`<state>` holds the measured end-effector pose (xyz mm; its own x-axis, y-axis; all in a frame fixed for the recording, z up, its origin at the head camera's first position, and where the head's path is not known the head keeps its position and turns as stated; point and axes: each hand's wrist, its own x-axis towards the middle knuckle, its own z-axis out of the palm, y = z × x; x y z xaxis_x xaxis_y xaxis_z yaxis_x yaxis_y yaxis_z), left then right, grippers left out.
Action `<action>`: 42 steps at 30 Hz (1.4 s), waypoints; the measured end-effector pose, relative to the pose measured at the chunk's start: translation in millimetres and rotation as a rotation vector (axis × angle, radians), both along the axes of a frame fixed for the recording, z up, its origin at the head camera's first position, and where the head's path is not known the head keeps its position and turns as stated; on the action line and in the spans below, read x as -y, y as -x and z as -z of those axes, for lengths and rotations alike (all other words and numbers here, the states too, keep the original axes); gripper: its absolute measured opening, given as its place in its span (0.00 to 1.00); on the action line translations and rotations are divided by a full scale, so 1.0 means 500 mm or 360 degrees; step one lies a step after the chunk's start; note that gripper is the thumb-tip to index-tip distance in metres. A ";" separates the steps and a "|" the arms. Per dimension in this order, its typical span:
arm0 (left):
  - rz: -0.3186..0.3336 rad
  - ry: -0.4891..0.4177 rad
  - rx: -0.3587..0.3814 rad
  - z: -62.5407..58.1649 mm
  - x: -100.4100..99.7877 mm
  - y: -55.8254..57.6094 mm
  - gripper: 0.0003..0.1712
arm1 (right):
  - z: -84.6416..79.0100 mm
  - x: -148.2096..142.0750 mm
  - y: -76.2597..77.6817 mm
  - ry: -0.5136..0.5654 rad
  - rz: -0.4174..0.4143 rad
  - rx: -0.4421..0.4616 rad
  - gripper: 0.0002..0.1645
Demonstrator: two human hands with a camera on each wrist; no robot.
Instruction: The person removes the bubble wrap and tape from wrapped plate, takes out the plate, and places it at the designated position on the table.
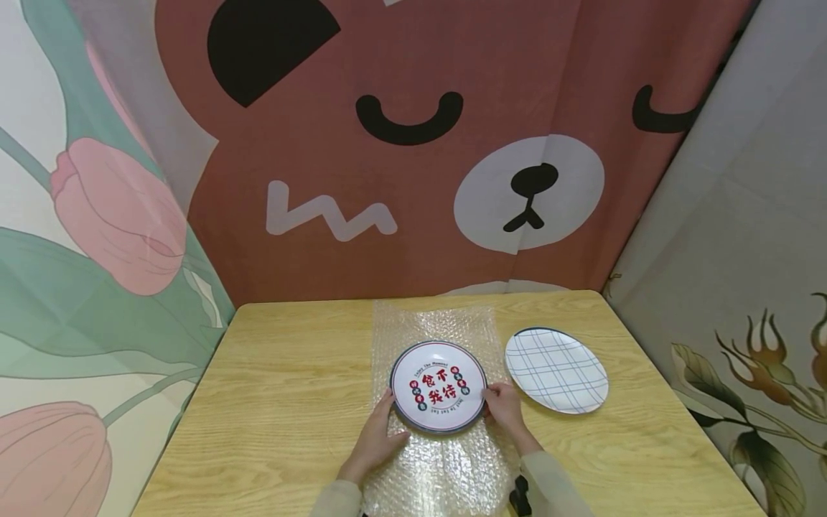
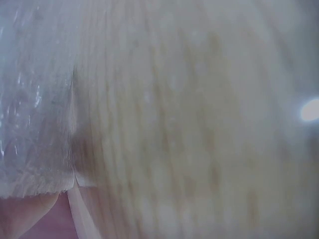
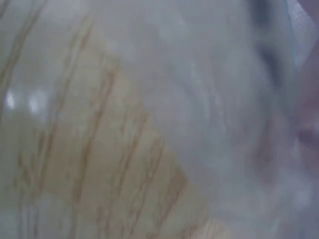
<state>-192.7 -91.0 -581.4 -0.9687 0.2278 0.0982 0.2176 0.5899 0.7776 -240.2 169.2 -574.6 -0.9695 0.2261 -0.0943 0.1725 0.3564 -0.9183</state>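
Note:
A round white plate [image 1: 441, 416] with a dark rim and red lettering lies over a sheet of bubble wrap [image 1: 429, 474], in the middle of the head view. At its lower left edge is my left hand [image 1: 377, 438], fingers along the rim and thumb spread away from them. My right hand [image 1: 505, 408] pinches the plate's right rim. In the left wrist view the bubble wrap [image 2: 35, 109] runs down the left side, with part of a finger [image 2: 25, 214] below it. Blurred bubble wrap [image 3: 174, 99] crosses the right wrist view.
To the right on the wooden table [image 1: 284, 402] lies a second white plate [image 1: 557, 370] with blue crossed lines. A small black object [image 1: 520, 495] shows by the right sleeve. Behind the table hangs a bear-print curtain [image 1: 420, 266], with printed fabric on both sides.

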 end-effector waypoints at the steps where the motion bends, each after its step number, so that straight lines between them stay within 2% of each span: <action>1: 0.0001 -0.0002 0.0003 0.000 0.000 0.000 0.44 | 0.002 -0.001 0.001 0.0009 -0.0007 0.0014 0.15; 15: -0.0023 -0.0003 0.0026 0.003 -0.002 0.002 0.44 | 0.005 0.000 0.007 0.0153 -0.0052 0.0172 0.14; 22: -0.0020 -0.0009 0.0004 0.000 -0.002 -0.001 0.43 | 0.002 0.001 0.010 0.0150 -0.0055 0.0233 0.13; 31: -0.0012 -0.0015 -0.0010 -0.004 -0.002 -0.004 0.42 | 0.004 0.006 0.009 0.0203 -0.0084 0.0244 0.12; 42: -0.0024 -0.0001 0.0032 -0.004 -0.002 -0.003 0.42 | 0.007 0.004 0.012 0.0262 -0.0112 0.0220 0.11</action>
<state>-191.4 -89.9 -579.6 -0.9739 0.2129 0.0790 0.1930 0.5927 0.7820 -246.1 167.3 -578.2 -0.9577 0.1288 -0.2573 0.2806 0.2196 -0.9344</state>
